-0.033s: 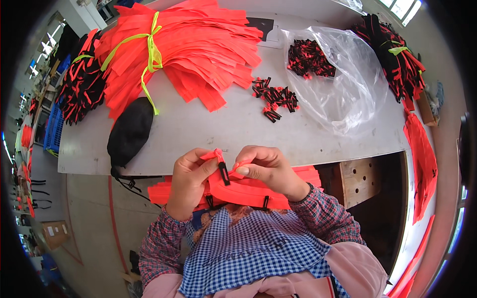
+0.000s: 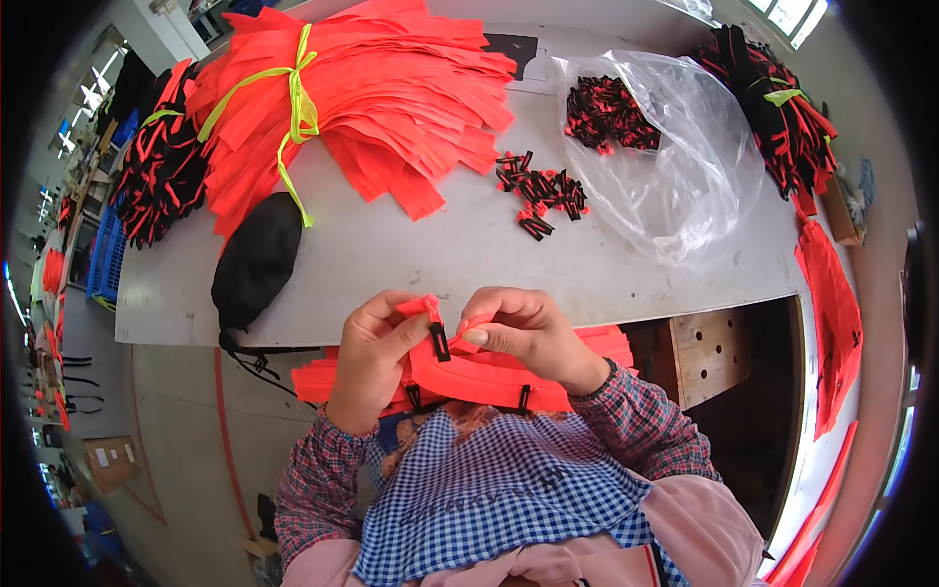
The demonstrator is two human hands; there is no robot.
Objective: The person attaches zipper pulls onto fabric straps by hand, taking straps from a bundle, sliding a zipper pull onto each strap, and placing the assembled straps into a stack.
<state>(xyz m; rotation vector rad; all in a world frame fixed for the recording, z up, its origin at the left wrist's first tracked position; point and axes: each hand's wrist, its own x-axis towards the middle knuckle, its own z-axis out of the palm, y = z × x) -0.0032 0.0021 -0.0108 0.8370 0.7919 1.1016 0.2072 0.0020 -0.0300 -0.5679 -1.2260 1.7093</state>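
Grey tabletop (image 2: 391, 256) stretches away beyond the grip, its front edge passing behind both hands on my feed. Nearest, just below the grip, loose orange strips (image 2: 548, 391) lie against a checked apron (image 2: 489, 479). I have the left hand (image 2: 372, 347) raised, thumb and fingers clamped on a folded orange strip (image 2: 417, 306); a black buckle (image 2: 439, 342) hangs by the thumb tip. My right hand (image 2: 523, 328) angles in opposite, thumb and forefinger pinching an orange end (image 2: 479, 321), near the left hand but apart. Ahead I have room up to the black clips (image 2: 548, 196), with a black pouch (image 2: 259, 256) bounding it leftward, a clear bag (image 2: 675, 205) ahead-right and a tied orange bundle (image 2: 391, 88) farther ahead-left.
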